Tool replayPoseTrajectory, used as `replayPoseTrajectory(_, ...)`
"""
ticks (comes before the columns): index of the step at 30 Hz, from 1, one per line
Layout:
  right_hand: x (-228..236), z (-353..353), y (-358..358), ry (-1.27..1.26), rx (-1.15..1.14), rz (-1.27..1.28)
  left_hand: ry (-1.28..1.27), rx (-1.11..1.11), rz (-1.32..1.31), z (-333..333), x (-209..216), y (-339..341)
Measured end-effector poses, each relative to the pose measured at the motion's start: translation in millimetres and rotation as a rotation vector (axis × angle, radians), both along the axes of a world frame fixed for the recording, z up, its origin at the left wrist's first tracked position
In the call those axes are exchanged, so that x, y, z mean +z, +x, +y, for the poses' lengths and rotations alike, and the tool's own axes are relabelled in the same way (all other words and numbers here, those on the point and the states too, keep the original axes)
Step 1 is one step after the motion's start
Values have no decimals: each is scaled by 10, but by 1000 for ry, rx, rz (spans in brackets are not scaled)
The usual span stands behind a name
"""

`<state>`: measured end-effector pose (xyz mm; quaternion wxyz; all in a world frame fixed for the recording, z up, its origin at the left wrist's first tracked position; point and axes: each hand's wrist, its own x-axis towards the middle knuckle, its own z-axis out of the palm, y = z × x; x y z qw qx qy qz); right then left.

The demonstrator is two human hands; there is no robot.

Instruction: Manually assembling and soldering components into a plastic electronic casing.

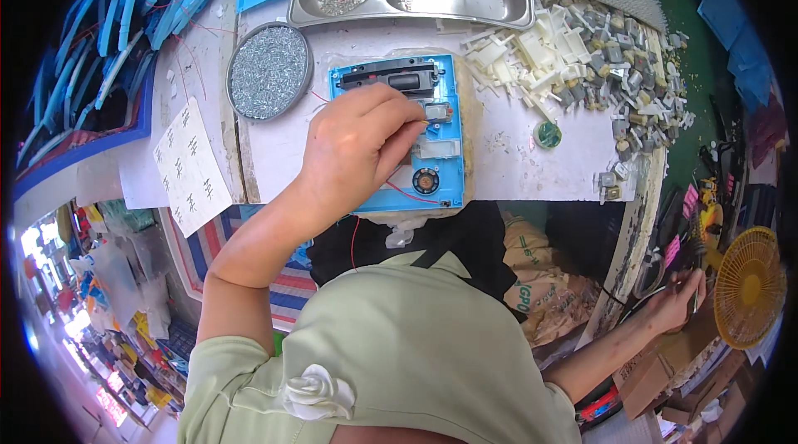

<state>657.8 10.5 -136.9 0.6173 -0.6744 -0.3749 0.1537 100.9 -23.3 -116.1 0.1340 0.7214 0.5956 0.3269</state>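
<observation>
A blue plastic housing (455,182) lies in front of me, with a black part (391,76) across its top, a clear piece (438,149) and a small round speaker (426,181) in it. My left hand (353,145) reaches over the housing, thumb and fingers pinched at the edge of a small grey motor (439,113). The hand hides the housing's left middle. Red wires run beside and below it. Far out to the right, my right hand (675,304) is closed around something thin, too small to make out, beside the yellow fan.
A round dish (270,70) of screws stands left of the housing. Behind is a metal tray (378,16) with small metal parts. White brackets and grey motors (636,86) are heaped right, near a green round piece (547,135). A yellow fan (750,286) stands far right.
</observation>
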Motion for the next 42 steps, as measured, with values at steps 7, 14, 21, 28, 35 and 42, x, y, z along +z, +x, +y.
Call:
replayPoseTrajectory(7,66,434,-122,-47,-5,-11,64,-19,88,142,-86,121)
replayPoseTrajectory(14,127,912,-237,-80,371,-38,85,100,64,33,-54,227)
replayPoseTrajectory(21,536,325,-259,-133,201,172,101,86,64,77,-122,162)
replayPoseTrajectory(28,523,-256,-335,316,301,284,109,82,29,104,-164,104)
replayPoseTrajectory(35,-65,-190,-2182,-82,876,343,104,57,47,104,-188,115)
replayPoseTrajectory(42,-11,-55,-2855,-140,1153,251,72,44,47,105,-174,99)
